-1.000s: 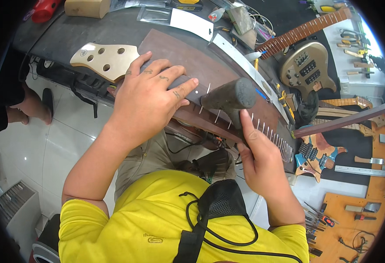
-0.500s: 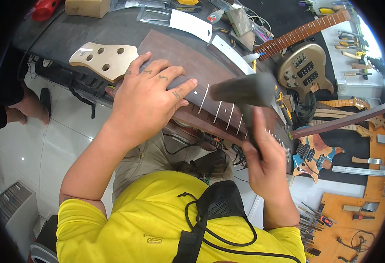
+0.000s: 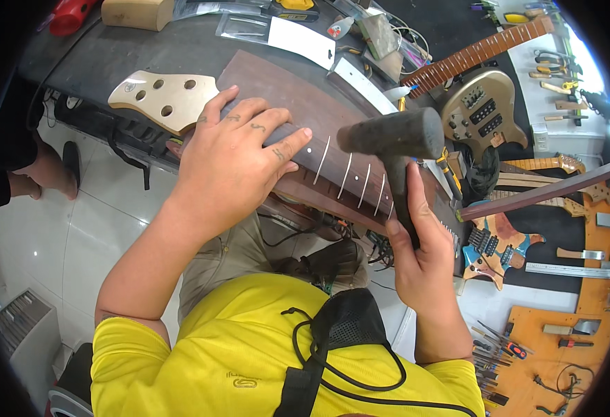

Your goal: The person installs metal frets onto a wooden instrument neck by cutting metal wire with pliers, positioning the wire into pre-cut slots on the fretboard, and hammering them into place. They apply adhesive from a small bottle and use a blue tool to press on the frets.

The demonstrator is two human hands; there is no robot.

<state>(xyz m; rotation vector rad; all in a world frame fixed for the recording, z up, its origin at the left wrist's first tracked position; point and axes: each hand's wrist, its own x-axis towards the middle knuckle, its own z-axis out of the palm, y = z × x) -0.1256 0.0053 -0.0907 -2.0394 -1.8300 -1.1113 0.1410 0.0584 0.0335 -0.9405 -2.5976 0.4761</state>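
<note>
My right hand grips the handle of a dark-headed hammer, its head raised over the fretboard. Below it lies a guitar neck with a dark fretboard, white dots and several fret wires that stick out past the near edge. My left hand wraps over the neck near the pale headstock, which has round tuner holes. The fingers lie across the fretboard, thumb at the near side. A flat brown board lies beneath and behind the neck.
On the dark workbench sit a wooden block, blister packs and a white-and-dark strip. A second fretted neck and a gold guitar body are at the right. Another person's legs show at the left.
The hammer's head was blurred and now shows sharply, slightly shifted over the frets. My left hand keeps its place on the neck.
</note>
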